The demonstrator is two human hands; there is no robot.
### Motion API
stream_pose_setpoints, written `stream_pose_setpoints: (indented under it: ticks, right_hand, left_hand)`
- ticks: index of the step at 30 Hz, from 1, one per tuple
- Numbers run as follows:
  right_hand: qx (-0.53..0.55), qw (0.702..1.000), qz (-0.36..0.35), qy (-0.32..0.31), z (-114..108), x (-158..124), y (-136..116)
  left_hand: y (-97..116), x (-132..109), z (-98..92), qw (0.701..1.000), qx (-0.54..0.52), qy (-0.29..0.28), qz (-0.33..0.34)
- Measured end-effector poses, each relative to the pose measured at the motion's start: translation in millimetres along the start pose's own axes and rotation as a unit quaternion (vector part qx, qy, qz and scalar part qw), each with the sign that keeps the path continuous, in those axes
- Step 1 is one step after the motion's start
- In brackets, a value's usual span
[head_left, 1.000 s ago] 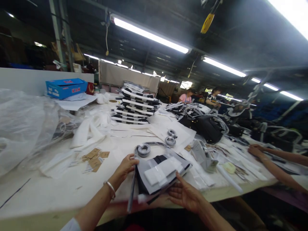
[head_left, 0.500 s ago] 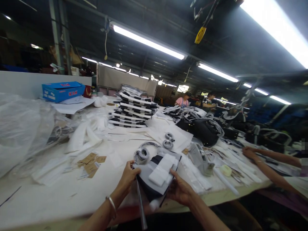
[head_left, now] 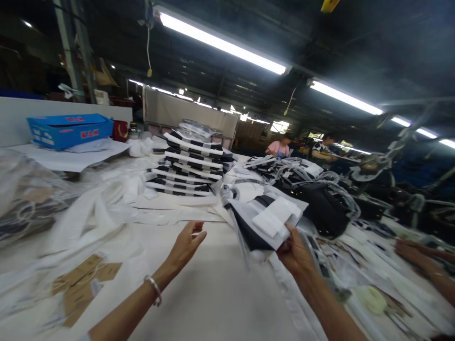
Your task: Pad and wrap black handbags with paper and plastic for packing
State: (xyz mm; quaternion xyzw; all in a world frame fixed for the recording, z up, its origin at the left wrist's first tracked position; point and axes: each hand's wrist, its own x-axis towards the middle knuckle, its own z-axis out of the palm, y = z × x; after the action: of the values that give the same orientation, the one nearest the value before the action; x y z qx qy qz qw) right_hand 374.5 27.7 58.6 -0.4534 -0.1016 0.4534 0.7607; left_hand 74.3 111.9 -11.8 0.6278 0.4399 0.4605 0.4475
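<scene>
My right hand [head_left: 295,253] grips a folded black, grey and white piece [head_left: 265,218] with white pads on top, and holds it lifted above the white table [head_left: 213,293]. A strap hangs from its left side. My left hand [head_left: 185,246], with a metal bangle on the wrist, hovers open and empty over the table, a little left of the piece. Behind it stands a tall stack of similar black-and-white pieces [head_left: 190,163].
A blue box [head_left: 69,130] sits at the far left on paper sheets. Clear plastic bags [head_left: 31,199] and brown tags [head_left: 83,279] lie at left. Black bags [head_left: 320,208] and white strips crowd the right side, where another person's arm [head_left: 426,263] rests. Two people work far behind.
My right hand has lifted the folded piece off the table and carried it forward. My left hand has let go of it and opened. My view has swung forward and left.
</scene>
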Motion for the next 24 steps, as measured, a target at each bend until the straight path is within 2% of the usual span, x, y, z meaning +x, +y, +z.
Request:
stream_pose_setpoints:
  ticks: [3,5,8,11,15,18,21,22,24]
  right_hand:
    - [-0.017,1.0,-0.014,0.008,16.4,91.8,-19.8]
    - [-0.015,1.0,-0.027,0.004,26.6,153.2,-24.2]
    - [-0.003,0.999,-0.046,-0.003,42.8,231.6,-20.4]
    - [0.014,0.999,-0.04,0.01,61.7,286.6,-7.1]
    - [0.065,0.997,-0.004,0.035,89.0,330.0,22.9]
    - [0.042,0.999,0.027,-0.014,104.4,344.7,55.2]
    - [-0.125,0.985,0.057,-0.103,113.8,344.7,92.4]
    - [-0.209,0.967,0.05,-0.133,116.7,342.6,104.6]
    - [-0.369,0.909,0.003,-0.195,124.4,337.3,126.6]
  left_hand:
    - [-50.4,43.1,7.7,0.984,0.169,0.025,0.044]
    - [-90.8,60.7,13.7,0.965,0.252,0.034,0.068]
    - [-139.6,68.8,20.2,0.916,0.375,0.06,0.126]
    - [-156.1,61.9,20.3,0.858,0.461,0.094,0.206]
    - [-139.8,51.7,15.8,0.798,0.538,0.066,0.262]
    - [-130.0,52.5,11.5,0.782,0.567,0.037,0.256]
    - [-137.0,56.6,5.6,0.77,0.572,0.025,0.281]
    - [-141.7,57.5,4.2,0.766,0.572,0.022,0.292]
    - [-150.2,58.0,4.3,0.765,0.566,0.021,0.308]
